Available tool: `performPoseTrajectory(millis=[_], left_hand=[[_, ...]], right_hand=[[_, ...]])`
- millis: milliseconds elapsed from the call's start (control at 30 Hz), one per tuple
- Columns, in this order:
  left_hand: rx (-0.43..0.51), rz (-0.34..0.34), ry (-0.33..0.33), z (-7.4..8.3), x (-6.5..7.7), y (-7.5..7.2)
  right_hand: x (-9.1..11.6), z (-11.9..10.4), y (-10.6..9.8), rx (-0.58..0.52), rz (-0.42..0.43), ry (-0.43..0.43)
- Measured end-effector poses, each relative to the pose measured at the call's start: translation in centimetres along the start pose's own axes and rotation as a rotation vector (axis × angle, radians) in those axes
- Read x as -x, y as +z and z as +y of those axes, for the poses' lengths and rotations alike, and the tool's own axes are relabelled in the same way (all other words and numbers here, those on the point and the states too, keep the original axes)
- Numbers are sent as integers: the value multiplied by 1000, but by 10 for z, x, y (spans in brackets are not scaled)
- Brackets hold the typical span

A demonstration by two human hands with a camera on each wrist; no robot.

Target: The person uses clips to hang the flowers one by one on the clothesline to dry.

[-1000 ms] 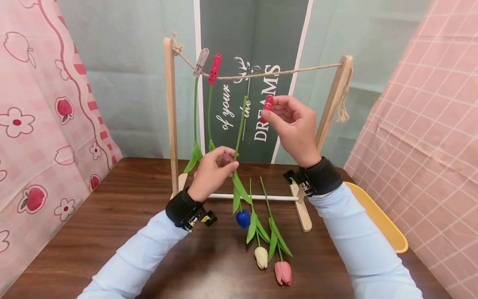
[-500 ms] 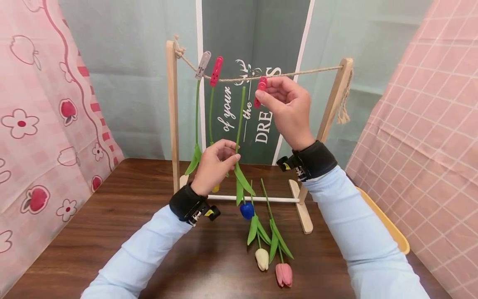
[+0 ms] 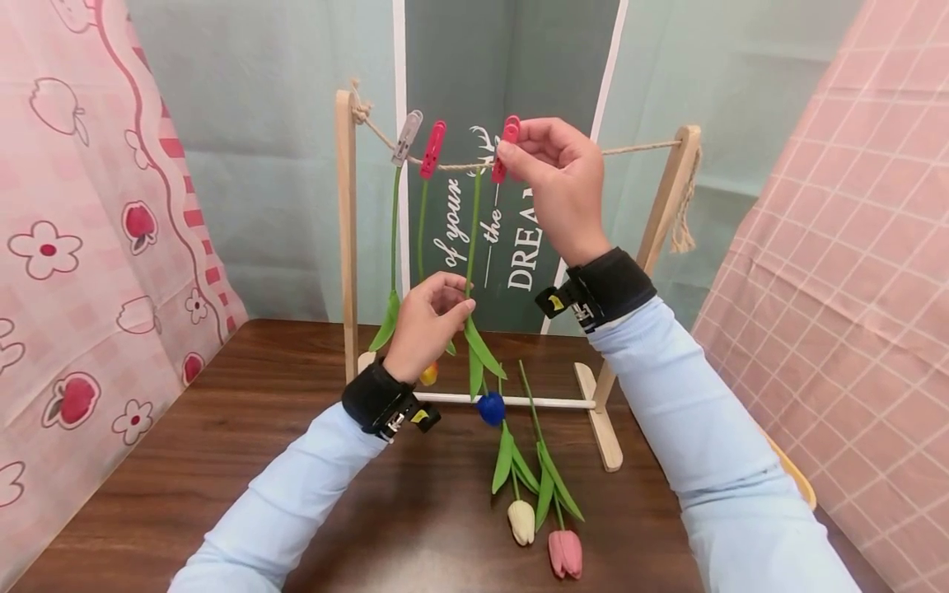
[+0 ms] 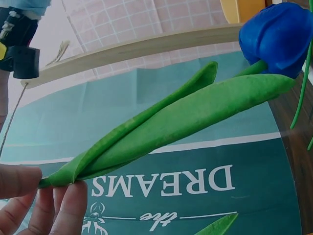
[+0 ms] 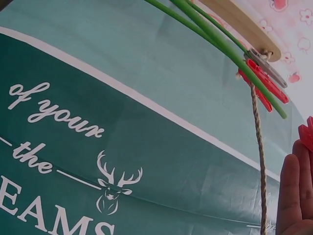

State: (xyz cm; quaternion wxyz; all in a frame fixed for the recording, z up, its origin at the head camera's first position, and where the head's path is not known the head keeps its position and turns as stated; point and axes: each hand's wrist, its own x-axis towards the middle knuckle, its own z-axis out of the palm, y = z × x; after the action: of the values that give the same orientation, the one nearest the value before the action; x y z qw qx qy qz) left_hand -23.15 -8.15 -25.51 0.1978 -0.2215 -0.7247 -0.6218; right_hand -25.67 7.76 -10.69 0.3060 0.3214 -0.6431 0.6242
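Observation:
My left hand (image 3: 428, 323) pinches the green stem of a blue tulip (image 3: 490, 408), which hangs flower down with its stem tip up near the rope (image 3: 463, 167). In the left wrist view, thumb and fingers hold the stem just above the leaves (image 4: 186, 120). My right hand (image 3: 565, 185) pinches a red clothespin (image 3: 507, 148) at the rope, right of the stem tip; whether it touches the rope I cannot tell. A grey clothespin (image 3: 407, 138) and another red clothespin (image 3: 433, 149) hold two stems on the rope further left. A yellow-orange flower (image 3: 429, 374) shows partly behind my left hand.
The rope runs between two wooden posts (image 3: 346, 235), joined low down by a white bar (image 3: 544, 402). A white tulip (image 3: 521, 522) and a pink tulip (image 3: 565, 553) lie on the brown table (image 3: 296, 494). A yellow tray (image 3: 797, 473) is mostly hidden behind my right arm.
My right hand has risen and moved left with the red clothespin, up to the rope. My left hand has lifted the blue tulip slightly, bringing its stem tip to the rope's height.

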Motion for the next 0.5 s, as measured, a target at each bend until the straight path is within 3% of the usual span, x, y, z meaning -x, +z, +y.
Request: performPoseTrajectory(millis=[500], left_hand=[[-5,31,15,-3,-10,0]], right_hand=[[-17,-1,15,65,46,76]])
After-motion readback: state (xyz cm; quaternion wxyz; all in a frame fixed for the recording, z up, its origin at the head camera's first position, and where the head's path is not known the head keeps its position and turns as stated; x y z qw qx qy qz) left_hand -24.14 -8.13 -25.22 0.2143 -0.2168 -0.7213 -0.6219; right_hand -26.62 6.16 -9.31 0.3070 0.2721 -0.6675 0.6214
